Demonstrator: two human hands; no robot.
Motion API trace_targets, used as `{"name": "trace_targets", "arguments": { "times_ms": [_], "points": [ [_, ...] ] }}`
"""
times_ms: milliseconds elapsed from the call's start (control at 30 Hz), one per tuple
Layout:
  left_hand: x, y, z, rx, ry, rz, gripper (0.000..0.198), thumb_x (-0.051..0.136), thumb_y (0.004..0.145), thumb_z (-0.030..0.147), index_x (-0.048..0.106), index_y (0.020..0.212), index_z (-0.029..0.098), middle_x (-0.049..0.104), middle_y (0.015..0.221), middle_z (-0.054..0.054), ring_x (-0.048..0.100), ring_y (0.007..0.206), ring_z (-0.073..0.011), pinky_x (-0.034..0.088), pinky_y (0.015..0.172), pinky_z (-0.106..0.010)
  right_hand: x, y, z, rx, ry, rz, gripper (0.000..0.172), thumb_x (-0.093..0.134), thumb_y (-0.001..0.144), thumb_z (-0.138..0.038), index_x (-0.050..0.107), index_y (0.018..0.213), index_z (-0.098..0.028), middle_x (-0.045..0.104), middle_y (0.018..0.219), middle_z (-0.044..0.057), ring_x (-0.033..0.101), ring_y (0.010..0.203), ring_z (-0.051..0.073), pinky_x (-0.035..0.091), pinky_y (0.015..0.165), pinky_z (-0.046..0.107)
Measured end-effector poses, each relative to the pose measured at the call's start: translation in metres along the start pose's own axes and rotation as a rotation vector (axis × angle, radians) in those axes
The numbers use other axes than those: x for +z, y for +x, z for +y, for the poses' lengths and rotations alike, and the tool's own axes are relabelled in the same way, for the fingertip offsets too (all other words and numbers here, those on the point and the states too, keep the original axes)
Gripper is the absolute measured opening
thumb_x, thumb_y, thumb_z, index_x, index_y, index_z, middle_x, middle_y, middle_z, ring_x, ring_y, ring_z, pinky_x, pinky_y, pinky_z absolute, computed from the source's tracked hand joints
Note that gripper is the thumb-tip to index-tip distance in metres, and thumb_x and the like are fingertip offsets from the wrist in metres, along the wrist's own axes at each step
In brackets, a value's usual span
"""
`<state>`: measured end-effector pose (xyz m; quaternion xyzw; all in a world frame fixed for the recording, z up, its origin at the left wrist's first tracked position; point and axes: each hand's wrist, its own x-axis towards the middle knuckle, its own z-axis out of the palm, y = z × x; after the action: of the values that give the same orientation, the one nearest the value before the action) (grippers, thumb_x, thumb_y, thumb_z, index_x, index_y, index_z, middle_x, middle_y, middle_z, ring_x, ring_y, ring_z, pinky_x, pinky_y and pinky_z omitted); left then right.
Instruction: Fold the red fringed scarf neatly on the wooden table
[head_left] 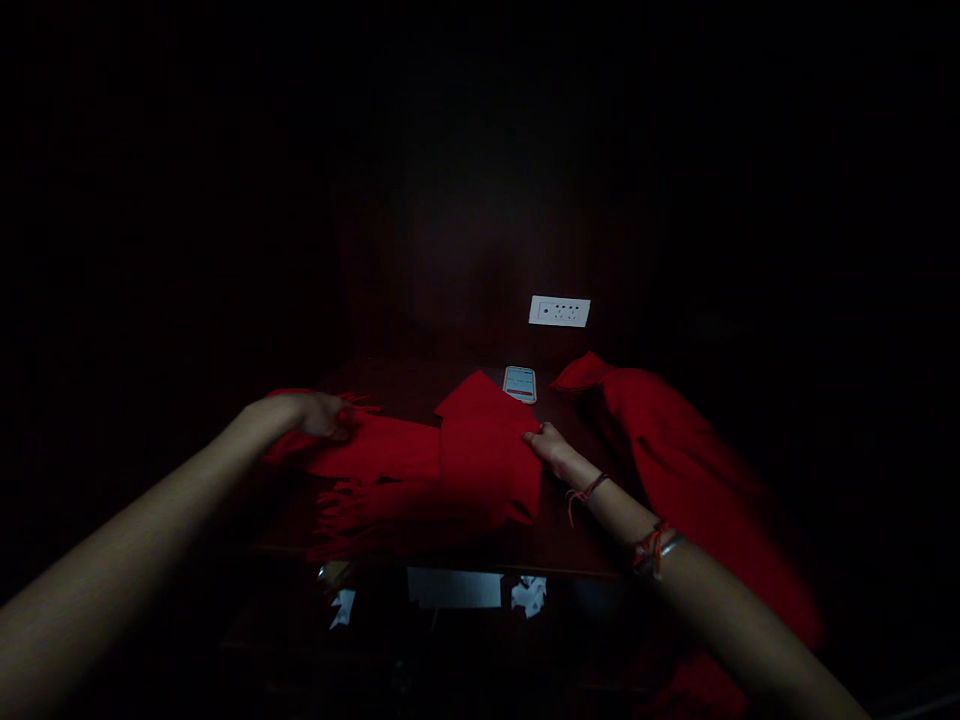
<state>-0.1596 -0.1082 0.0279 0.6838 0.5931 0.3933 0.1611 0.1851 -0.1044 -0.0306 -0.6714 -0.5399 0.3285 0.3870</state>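
The fringed red scarf (487,455) lies folded on the dark bench (574,530), one band crossing over the rest. The person's hands are set at its opposite ends, probably to keep the folds flat and in line. The phone (520,384) lies just behind it, while a second red cloth (690,470) drapes to the right, seemingly out of the way. The right hand (551,450) pinches the scarf's right edge, its fingers narrow; the left hand (321,416) touches the left end, its grip too dim to tell.
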Motion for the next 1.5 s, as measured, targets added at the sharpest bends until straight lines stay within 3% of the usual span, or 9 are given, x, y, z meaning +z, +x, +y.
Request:
{"name": "trace_targets", "arguments": {
  "times_ms": [233, 433, 600, 733, 867, 1000, 1167, 1300, 1500],
  "points": [
    [0.101, 0.017, 0.07, 0.028, 0.486, -0.515, 0.058, 0.047, 0.063, 0.053, 0.049, 0.106, 0.013, 0.051, 0.105, -0.017, 0.048, 0.093, -0.0249, 0.035, 0.075, -0.028, -0.005, 0.017, -0.013, -0.041, -0.073, 0.079, 0.014, 0.052, 0.06, -0.025, 0.047, 0.069, -0.016, 0.055, 0.065, 0.001, 0.052, 0.057, 0.012, 0.038, 0.049, 0.021],
    [0.147, 0.022, 0.058, 0.023, 0.644, -0.16, 0.062, 0.041, 0.073, 0.046, 0.024, 0.125, 0.018, 0.032, 0.12, -0.019, 0.034, 0.105, -0.0325, 0.031, 0.077, -0.041, -0.008, 0.028, -0.021, -0.041, -0.204, 0.156, 0.023, 0.051, 0.063, -0.025, 0.044, 0.083, -0.016, 0.055, 0.086, 0.01, 0.053, 0.078, 0.018, 0.039, 0.065, 0.025],
    [0.135, 0.004, 0.055, 0.107, 0.555, -0.022, 0.05, 0.034, 0.076, 0.046, 0.035, 0.118, 0.017, 0.04, 0.109, -0.016, 0.038, 0.097, -0.0272, 0.031, 0.076, -0.036, -0.011, 0.005, -0.008, 0.022, 0.015, 0.003, 0.044, 0.048, 0.068, -0.032, 0.031, 0.106, -0.017, 0.053, 0.094, 0.008, 0.054, 0.074, 0.015, 0.043, 0.059, 0.025],
    [0.104, -0.033, 0.054, 0.215, 0.324, -0.355, 0.039, 0.038, 0.072, 0.049, 0.052, 0.092, 0.019, 0.052, 0.081, -0.005, 0.048, 0.077, -0.0179, 0.034, 0.068, -0.026, -0.026, -0.029, -0.003, 0.023, 0.222, -0.177, 0.064, 0.052, 0.064, -0.029, 0.016, 0.117, -0.022, 0.053, 0.089, 0.003, 0.053, 0.071, 0.013, 0.044, 0.057, 0.026],
    [0.087, -0.056, 0.054, 0.071, 0.216, -0.535, 0.041, 0.054, 0.057, 0.046, 0.052, 0.089, 0.02, 0.054, 0.066, 0.001, 0.048, 0.058, -0.0131, 0.032, 0.051, -0.02, -0.037, -0.067, 0.002, -0.313, -0.168, 0.04, 0.034, 0.054, 0.063, -0.025, 0.044, 0.095, -0.019, 0.049, 0.084, 0.002, 0.048, 0.078, 0.014, 0.039, 0.071, 0.028],
    [0.087, -0.06, 0.062, -0.007, 0.16, -0.675, 0.021, 0.053, 0.057, 0.037, 0.056, 0.065, 0.018, 0.054, 0.06, 0.002, 0.047, 0.056, -0.0118, 0.031, 0.048, -0.019, -0.027, -0.107, 0.013, -0.495, -0.434, -0.026, 0.014, 0.046, 0.07, -0.031, 0.053, 0.072, -0.019, 0.045, 0.077, 0.003, 0.047, 0.072, 0.013, 0.037, 0.068, 0.025],
    [0.095, -0.066, 0.074, -0.032, 0.054, -0.588, 0.023, 0.061, 0.048, 0.032, 0.051, 0.064, 0.018, 0.049, 0.054, 0.005, 0.044, 0.051, -0.0098, 0.03, 0.046, -0.018, 0.0, -0.126, 0.01, -0.377, -0.536, 0.068, 0.029, 0.044, 0.071, -0.044, 0.054, 0.073, -0.018, 0.046, 0.077, 0.005, 0.048, 0.071, 0.015, 0.036, 0.067, 0.026],
    [0.104, -0.077, 0.084, -0.156, -0.037, -0.698, 0.025, 0.057, 0.052, 0.039, 0.043, 0.054, 0.017, 0.042, 0.043, 0.007, 0.036, 0.04, -0.0078, 0.025, 0.039, -0.019, 0.018, -0.125, -0.002, -0.283, -0.7, 0.161, 0.027, 0.043, 0.072, -0.039, 0.056, 0.078, -0.015, 0.049, 0.086, 0.011, 0.047, 0.082, 0.022, 0.033, 0.07, 0.032],
    [0.107, -0.086, 0.083, -0.115, 0.073, -0.553, 0.017, 0.05, 0.057, 0.025, 0.04, 0.046, 0.018, 0.042, 0.039, 0.006, 0.037, 0.039, -0.0077, 0.025, 0.039, -0.019, 0.005, -0.121, -0.001, -0.266, -0.661, 0.124, 0.018, 0.039, 0.073, -0.024, 0.053, 0.078, -0.014, 0.053, 0.082, 0.011, 0.05, 0.076, 0.019, 0.035, 0.065, 0.028]
  ]
}}
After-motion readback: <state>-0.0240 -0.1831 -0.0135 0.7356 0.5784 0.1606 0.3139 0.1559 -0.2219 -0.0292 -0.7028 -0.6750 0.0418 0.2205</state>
